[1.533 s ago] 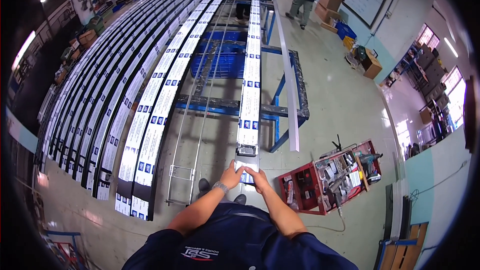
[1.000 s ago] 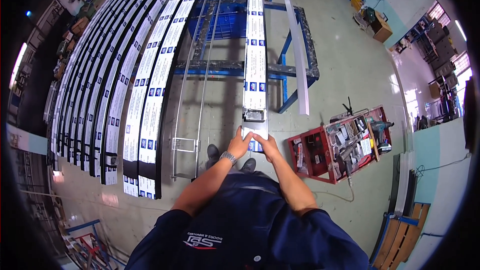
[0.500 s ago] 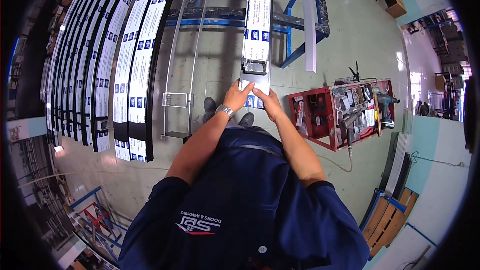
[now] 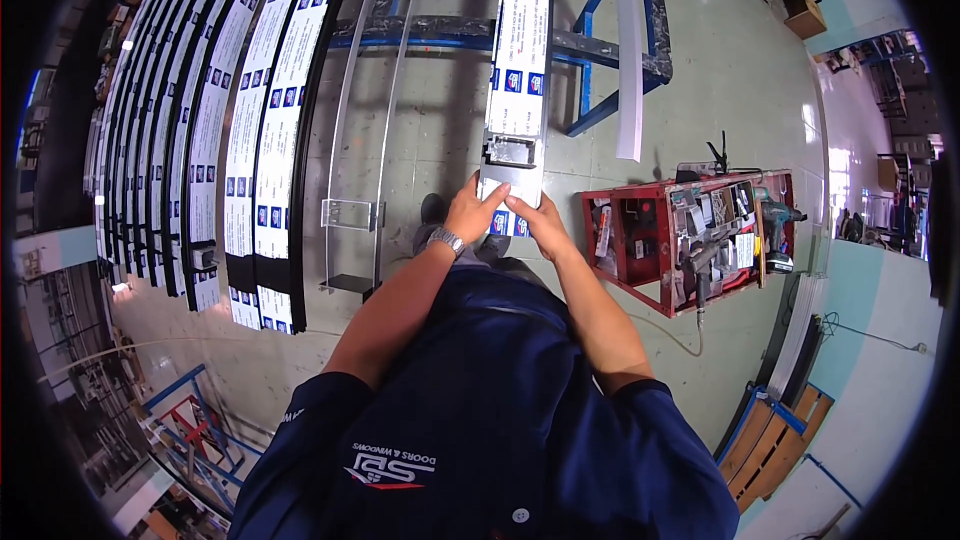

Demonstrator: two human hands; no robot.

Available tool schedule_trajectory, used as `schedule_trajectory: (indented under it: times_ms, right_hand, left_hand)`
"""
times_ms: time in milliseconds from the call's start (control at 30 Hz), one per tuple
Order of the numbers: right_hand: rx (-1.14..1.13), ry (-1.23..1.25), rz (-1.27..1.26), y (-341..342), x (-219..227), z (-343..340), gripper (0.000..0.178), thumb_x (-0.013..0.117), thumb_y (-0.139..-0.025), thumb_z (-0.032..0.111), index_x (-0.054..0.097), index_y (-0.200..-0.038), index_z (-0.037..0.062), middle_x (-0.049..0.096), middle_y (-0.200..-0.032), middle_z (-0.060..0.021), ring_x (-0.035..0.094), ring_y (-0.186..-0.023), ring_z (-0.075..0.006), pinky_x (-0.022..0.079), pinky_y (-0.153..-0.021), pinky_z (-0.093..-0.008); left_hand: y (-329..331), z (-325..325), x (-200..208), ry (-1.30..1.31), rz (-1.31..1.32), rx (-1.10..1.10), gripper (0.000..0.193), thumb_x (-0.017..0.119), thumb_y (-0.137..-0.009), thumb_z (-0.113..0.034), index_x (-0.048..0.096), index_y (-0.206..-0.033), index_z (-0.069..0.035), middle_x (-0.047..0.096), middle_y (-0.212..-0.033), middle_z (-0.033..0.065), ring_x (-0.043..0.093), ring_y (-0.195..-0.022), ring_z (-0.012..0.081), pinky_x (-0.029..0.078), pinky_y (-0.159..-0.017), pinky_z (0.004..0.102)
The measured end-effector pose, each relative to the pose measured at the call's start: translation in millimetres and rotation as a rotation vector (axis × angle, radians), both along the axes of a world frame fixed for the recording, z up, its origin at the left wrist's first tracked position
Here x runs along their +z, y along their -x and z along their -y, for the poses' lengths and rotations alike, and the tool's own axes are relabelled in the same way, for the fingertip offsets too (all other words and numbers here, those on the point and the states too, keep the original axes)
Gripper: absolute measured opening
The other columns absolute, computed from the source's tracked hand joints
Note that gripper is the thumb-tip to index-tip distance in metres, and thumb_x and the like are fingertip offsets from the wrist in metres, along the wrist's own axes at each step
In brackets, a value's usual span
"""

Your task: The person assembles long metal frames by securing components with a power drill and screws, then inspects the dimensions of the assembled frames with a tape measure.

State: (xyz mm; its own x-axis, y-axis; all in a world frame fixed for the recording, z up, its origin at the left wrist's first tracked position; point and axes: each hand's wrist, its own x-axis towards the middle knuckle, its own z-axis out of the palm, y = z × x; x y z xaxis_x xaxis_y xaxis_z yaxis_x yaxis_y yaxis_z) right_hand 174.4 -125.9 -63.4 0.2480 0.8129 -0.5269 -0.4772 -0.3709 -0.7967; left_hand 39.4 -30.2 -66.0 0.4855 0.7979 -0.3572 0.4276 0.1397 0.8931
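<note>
A long metal profile (image 4: 519, 100) covered in white printed film runs away from me, its near end in my hands. My left hand (image 4: 470, 213), with a wristwatch, grips the left edge, thumb lying on top. From the right side my right hand (image 4: 541, 227) holds the same end, its thumb close to the left one. The fingers beneath are mostly hidden. Just beyond the thumbs is a bare silver section, and past it a dark rectangular opening or fitting (image 4: 511, 151) whose kind I cannot make out.
A blue work stand (image 4: 440, 35) bears the profile. Several film-covered profiles (image 4: 280, 130) lean in rows at the left, beside a thin clear frame (image 4: 350, 215). At the right stand a pale strip (image 4: 629, 60) and a red tool cart (image 4: 620, 250) with power tools.
The whole view has shifted slightly, with most things appearing a little lower. Both hands keep their hold on the profile's near end.
</note>
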Motion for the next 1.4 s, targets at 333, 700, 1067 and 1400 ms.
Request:
schedule_trajectory:
  times_ms: [333, 700, 1067, 1400]
  right_hand:
    - [-0.065, 0.032, -0.023, 20, 0, 14, 0.064, 0.077, -0.084, 0.025, 0.047, -0.131, -0.0064, 0.064, -0.117, -0.0152, 0.064, -0.102, -0.0202, 0.053, -0.088, -0.0336]
    - [-0.099, 0.071, 0.264, 6, 18, 9, 0.062, 0.080, -0.080, 0.030, 0.054, -0.120, -0.0086, 0.068, -0.105, -0.0158, 0.067, -0.087, -0.0184, 0.056, -0.075, -0.0317]
    - [-0.065, 0.277, 0.693, 4, 16, 6, 0.077, 0.083, -0.069, 0.049, 0.055, -0.111, -0.0099, 0.069, -0.096, -0.0202, 0.070, -0.082, -0.0236, 0.056, -0.072, -0.0337]
    - [0.135, 0.384, 1.037, 11, 64, 10, 0.092, 0.072, -0.070, 0.060, 0.045, -0.117, -0.0147, 0.066, -0.098, -0.0338, 0.067, -0.092, -0.0444, 0.054, -0.081, -0.0457]
  left_hand:
    - [17, 17, -11, -0.009, -0.051, -0.021, 0.053, 0.063, -0.089, -0.046, 0.060, -0.123, -0.005, 0.069, -0.109, 0.0205, 0.065, -0.105, 0.0345, 0.050, -0.088, 0.0393]
    - [0, 8, -11, 0.237, 0.175, -0.016, 0.050, 0.058, -0.097, -0.042, 0.058, -0.121, 0.001, 0.066, -0.110, 0.0100, 0.063, -0.098, 0.0152, 0.050, -0.085, 0.0310]
    - [-2, 10, -2, 0.527, 0.362, 0.002, 0.047, 0.051, -0.100, -0.045, 0.060, -0.116, -0.002, 0.067, -0.104, 0.0063, 0.065, -0.090, 0.0139, 0.052, -0.080, 0.0305]
    - [-10, 18, -35, 0.902, 0.596, -0.084, 0.062, 0.041, -0.095, -0.063, 0.058, -0.121, -0.009, 0.066, -0.108, 0.0074, 0.063, -0.103, 0.0205, 0.050, -0.095, 0.0388]
